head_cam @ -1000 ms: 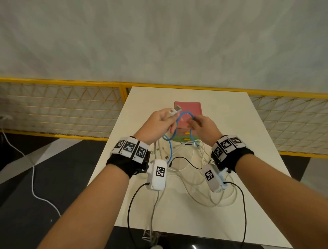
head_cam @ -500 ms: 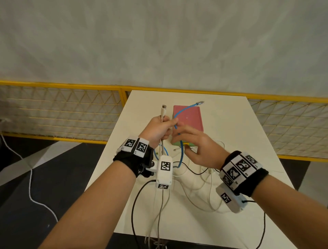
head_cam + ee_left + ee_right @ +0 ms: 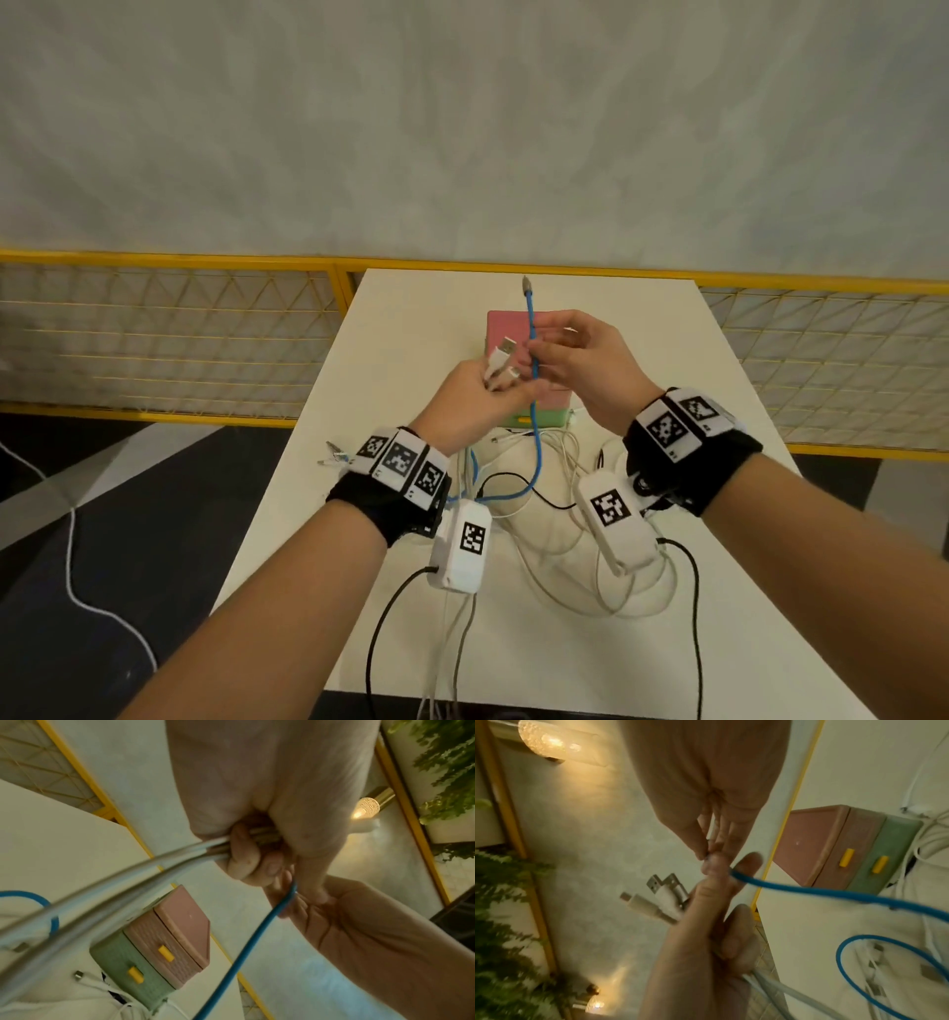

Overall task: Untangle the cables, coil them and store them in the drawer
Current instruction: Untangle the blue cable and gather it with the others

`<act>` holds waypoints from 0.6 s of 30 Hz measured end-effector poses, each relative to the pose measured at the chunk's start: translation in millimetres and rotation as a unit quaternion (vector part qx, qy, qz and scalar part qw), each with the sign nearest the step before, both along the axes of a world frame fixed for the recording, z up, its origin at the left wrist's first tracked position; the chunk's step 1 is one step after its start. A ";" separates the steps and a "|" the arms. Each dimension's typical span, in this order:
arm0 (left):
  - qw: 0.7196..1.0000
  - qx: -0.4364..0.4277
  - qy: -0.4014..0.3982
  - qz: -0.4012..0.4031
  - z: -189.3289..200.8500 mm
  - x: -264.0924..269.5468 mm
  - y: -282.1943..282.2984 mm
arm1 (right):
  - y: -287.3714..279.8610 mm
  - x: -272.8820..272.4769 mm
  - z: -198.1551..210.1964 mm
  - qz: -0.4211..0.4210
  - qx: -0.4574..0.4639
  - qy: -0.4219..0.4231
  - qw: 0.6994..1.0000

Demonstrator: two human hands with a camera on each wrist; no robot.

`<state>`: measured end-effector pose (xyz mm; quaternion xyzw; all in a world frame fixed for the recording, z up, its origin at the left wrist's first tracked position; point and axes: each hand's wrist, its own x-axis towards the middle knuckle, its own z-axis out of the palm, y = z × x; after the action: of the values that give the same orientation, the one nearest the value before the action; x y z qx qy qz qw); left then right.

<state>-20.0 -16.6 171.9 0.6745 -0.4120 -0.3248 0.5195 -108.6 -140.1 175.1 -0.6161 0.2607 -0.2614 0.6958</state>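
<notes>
Head view showed the left hand clamped on white cables while right-hand fingers pinched the blue cable above the bench.

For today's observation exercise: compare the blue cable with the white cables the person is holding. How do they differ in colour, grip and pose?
The blue cable is pinched by the right hand and stands upright, its plug above the fingers. The white cables are bunched in the left hand's fist, plugs tilted. The blue cable is thinner than the white cables. Both trail down to the tangle on the table.
</notes>
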 end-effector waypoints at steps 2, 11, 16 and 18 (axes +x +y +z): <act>0.996 -0.003 0.058 0.062 3.7 8.0 1.3 | 2.1 -1.3 0.1 -0.003 -0.038 0.001 0.999; 0.976 -0.057 0.176 0.115 15.4 17.2 -8.5 | 30.9 -13.7 -7.1 0.093 -0.072 -0.008 0.993; 0.983 -0.080 0.121 0.109 19.9 16.2 -11.4 | 39.1 -17.1 -11.0 0.128 -0.121 0.019 0.984; 0.975 -0.119 0.136 0.129 24.8 19.8 -14.5 | 38.8 -20.9 -15.1 0.162 -0.176 0.056 0.969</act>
<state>-0.2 -31.1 196.7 0.6046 -0.2829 -0.2923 0.6848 -129.5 -101.3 160.0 -0.7764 0.1454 -0.1521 0.5940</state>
